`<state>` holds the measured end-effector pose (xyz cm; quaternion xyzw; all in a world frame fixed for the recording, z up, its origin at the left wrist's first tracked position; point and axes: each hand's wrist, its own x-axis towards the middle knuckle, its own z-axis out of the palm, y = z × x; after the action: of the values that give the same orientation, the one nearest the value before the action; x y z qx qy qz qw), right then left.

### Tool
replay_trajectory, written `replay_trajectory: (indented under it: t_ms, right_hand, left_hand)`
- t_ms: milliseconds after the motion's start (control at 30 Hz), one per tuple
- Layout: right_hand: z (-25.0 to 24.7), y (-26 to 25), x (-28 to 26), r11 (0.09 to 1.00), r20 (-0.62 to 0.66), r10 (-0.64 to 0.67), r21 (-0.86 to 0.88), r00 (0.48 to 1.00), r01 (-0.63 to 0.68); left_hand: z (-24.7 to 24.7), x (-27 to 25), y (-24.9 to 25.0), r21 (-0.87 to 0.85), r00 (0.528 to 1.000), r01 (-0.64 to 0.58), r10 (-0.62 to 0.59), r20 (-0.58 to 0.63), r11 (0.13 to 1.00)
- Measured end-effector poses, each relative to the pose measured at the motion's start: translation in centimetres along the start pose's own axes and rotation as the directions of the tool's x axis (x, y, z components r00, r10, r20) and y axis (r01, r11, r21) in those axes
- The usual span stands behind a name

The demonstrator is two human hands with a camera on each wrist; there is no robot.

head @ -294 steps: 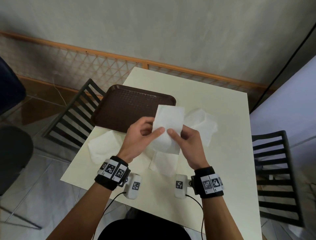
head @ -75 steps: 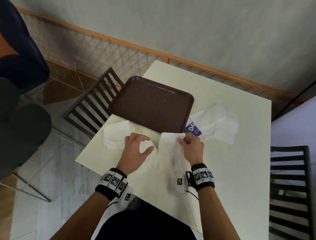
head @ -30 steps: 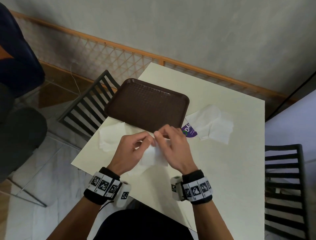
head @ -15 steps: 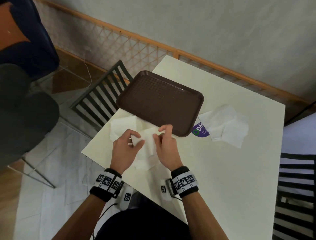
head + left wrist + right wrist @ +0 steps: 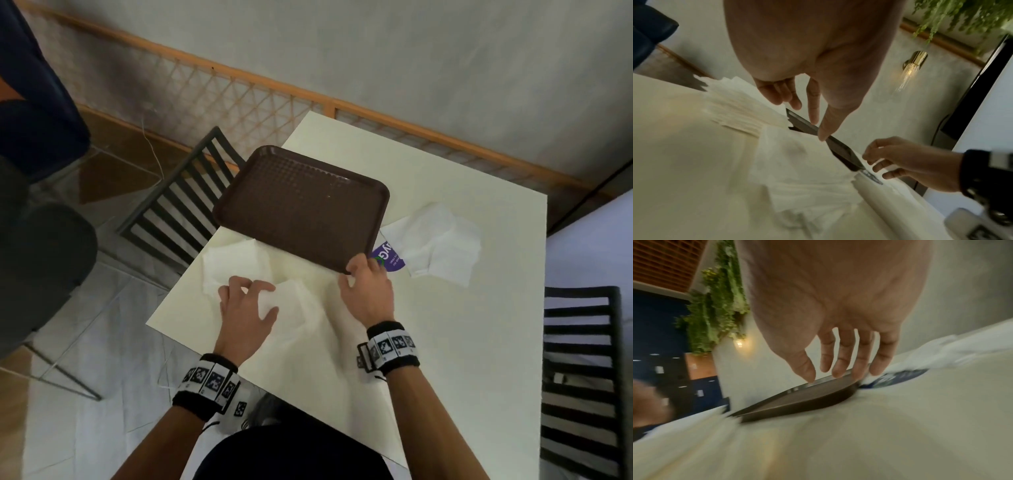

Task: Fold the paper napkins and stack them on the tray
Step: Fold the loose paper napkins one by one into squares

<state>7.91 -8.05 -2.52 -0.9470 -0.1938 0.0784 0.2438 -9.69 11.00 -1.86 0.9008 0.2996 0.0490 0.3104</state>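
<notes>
Head view: a brown tray (image 5: 301, 209) is seen on the cream table (image 5: 445, 342), set at the table's left edge toward the far side, with nothing lying in it. The tray's near right corner is touched by the right hand (image 5: 368, 293), fingers extended and spread over the rim; no closed grasp is visible in the right wrist view, where the fingertips (image 5: 838, 374) are recorded at the tray (image 5: 797, 402) edge. The left hand (image 5: 248, 308) is held over a folded paper napkin (image 5: 294, 305) near the table's near left corner, fingers loosely spread and relaxed, nothing gripped; contact with the napkin cannot be told. A second napkin (image 5: 236, 263) is noted flat at the left edge, just beside the tray's near side. A loose pile of unfolded napkins (image 5: 442, 243) is noted right of the tray, with a purple printed wrapper (image 5: 390, 257) partly under the pile and just beside the tray's corner. Black slatted chairs (image 5: 185, 202) are recorded beside the table.
</notes>
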Motion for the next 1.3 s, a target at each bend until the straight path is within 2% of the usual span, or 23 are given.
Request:
replay_trajectory:
  t_ms: [100,167,267,333,500,667,733,800,900,1067,1133,1200,1300]
  right_hand:
    - [-3.2,5.0,4.2,0.979,-0.144,0.167,-0.096,0.975,-0.182]
    - [-4.9,8.1,6.8,0.945,-0.085,0.263,-0.176,0.961,-0.274]
    - [-6.0,11.7,9.0,0.912,0.090,0.360,-0.242,0.929,-0.330]
    - [-6.0,12.5,9.1,0.922,0.101,0.332,-0.243,0.938,-0.300]
    - [-5.7,12.0,6.8,0.932,0.010,0.223,-0.295,0.975,-0.211]
    - [-5.4,10.3,0.7,0.957,0.119,0.189,-0.245,0.975,-0.156]
    - [-5.0,9.2,-2.5,0.970,0.156,0.165,-0.205,0.974,-0.131]
    - [-4.6,8.3,-5.3,0.977,0.194,0.138,-0.188,0.971,-0.101]
    - [-4.2,7.2,-8.0,0.984,0.238,0.122,-0.157,0.964,-0.085]
    - [-4.0,7.0,-8.7,0.993,0.211,0.115,-0.062,0.971,-0.104]
    - [-4.1,7.4,-8.3,0.988,0.176,0.144,0.038,0.974,-0.153]
    - [-4.1,7.7,-8.1,0.961,0.095,0.185,0.192,0.978,-0.200]
    - [-4.4,7.4,-7.8,0.833,-0.046,0.321,0.489,0.946,-0.259]
  left_hand:
    - [0.0,0.5,1.6,-0.082,0.996,-0.071,0.076,0.054,0.994]
    - [0.3,0.7,2.8,-0.102,0.986,-0.121,0.131,0.100,0.987]
    - [1.5,0.9,4.3,-0.127,0.961,-0.206,0.225,0.158,0.970]
    - [2.4,1.1,5.1,-0.143,0.942,-0.259,0.282,0.179,0.955]
    - [4.1,1.8,6.5,-0.183,0.916,-0.303,0.339,0.217,0.935]
    - [5.3,2.8,8.7,-0.243,0.901,-0.330,0.381,0.208,0.912]
    - [6.2,3.3,9.6,-0.262,0.913,-0.309,0.362,0.189,0.914]
    - [7.6,3.9,10.5,-0.235,0.935,-0.224,0.277,0.224,0.946]
    - [10.3,4.5,11.6,-0.060,0.936,-0.113,0.127,0.328,0.992]
    - [13.8,4.3,12.4,-0.001,0.920,-0.109,0.102,0.379,0.994]
    - [13.8,4.7,12.2,-0.062,0.925,-0.094,0.110,0.364,0.994]
    - [13.2,5.1,11.9,-0.192,0.927,-0.063,0.129,0.353,0.979]
    - [10.5,5.1,12.1,-0.416,0.913,0.091,0.091,0.397,0.905]
